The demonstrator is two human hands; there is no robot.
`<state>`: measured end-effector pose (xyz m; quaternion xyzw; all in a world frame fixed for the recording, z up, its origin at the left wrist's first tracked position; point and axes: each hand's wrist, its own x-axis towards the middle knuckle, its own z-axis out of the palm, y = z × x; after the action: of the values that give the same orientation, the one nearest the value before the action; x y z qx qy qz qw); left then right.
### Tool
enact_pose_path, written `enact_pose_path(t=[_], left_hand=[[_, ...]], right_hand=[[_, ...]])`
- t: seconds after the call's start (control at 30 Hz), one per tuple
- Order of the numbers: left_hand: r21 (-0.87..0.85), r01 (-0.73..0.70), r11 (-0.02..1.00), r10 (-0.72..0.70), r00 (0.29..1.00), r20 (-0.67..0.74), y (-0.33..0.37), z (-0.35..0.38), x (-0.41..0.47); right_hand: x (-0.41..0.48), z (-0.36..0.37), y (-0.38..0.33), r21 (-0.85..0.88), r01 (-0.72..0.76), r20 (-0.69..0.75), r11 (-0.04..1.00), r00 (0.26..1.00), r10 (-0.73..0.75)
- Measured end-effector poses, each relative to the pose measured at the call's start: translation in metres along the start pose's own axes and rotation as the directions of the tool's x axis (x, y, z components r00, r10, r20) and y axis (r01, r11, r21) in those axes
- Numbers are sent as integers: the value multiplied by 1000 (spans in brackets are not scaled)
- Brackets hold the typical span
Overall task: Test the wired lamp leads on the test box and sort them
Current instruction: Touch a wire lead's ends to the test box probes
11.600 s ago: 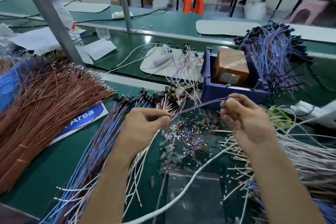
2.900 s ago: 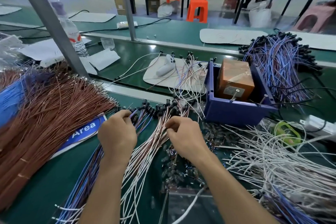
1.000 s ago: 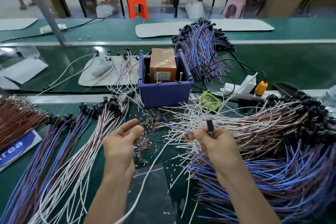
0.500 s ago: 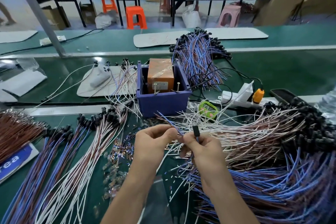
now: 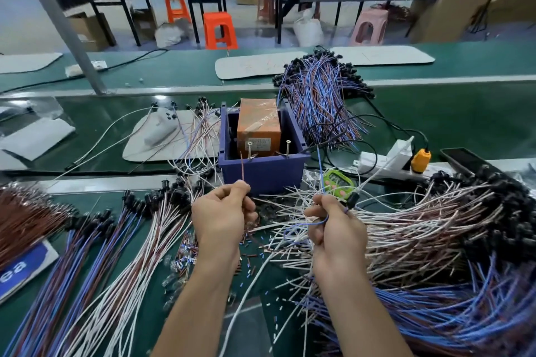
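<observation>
Left hand [image 5: 223, 213] pinches brown lead [image 5: 242, 166], tip upright just beside left screw [image 5: 250, 149] of test box [image 5: 262, 175]; contact unclear. Right hand [image 5: 338, 230] pinches blue lead [image 5: 319, 165], black socket [image 5: 352, 200] beside fingers. Lead rows [image 5: 116, 255] at near left of green surface [image 5: 464, 124], lead heap [image 5: 435, 229] at right.

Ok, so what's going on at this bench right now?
A person's left hand pinches a brown wire, its tip raised toward the two upright screws on the purple test box. The right hand holds a blue wire and a black socket. Neither tip looks to be on a screw yet. Wire bundles lie on both sides of the green bench.
</observation>
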<state>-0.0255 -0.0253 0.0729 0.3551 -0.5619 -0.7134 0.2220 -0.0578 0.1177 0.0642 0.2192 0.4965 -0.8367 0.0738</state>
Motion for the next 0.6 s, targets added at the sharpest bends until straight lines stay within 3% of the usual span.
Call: enact_pose_path(t=[0.6], left_hand=[[34,-51,998,49,997,55,-10,4,7]], right_hand=[[11,14,11,-175,27,34,984,999,-22]])
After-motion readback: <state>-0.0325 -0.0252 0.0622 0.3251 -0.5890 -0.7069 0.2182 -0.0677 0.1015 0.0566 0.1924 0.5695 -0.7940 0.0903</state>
